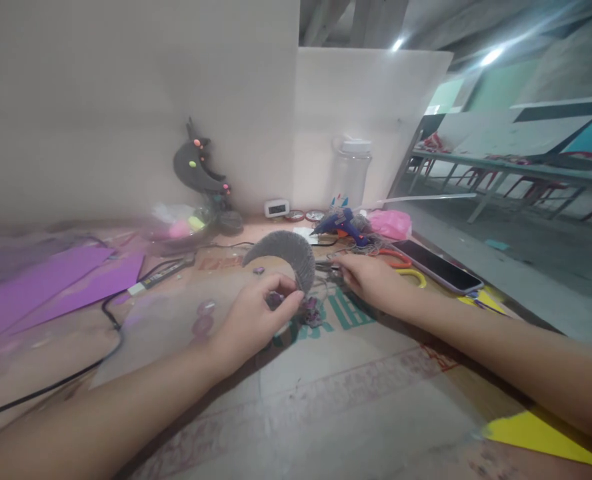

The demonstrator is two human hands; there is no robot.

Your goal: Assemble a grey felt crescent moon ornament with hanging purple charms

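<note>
A crescent shape covered in fuzzy grey material (299,252) lies on the work surface. My left hand (251,317) is at its lower tip, thumb and forefinger pinched together on its edge. Small purple scraps (313,312) sit beside those fingertips. To the right, my right hand (373,280) is closed, its fingertips at the end of a dark metal tool (327,265). The picture is blurred there, and what the fingers grip cannot be made out. Scissors with orange and yellow handles (412,275) lie just behind the right hand.
A blue glue gun (346,225), pink bag (390,224), phone (439,267) and clear bottle (351,173) stand or lie at the back right. A finished-looking dark crescent (196,167) leans at the back wall. Purple sheets (81,287) and a black cable (51,383) are at left.
</note>
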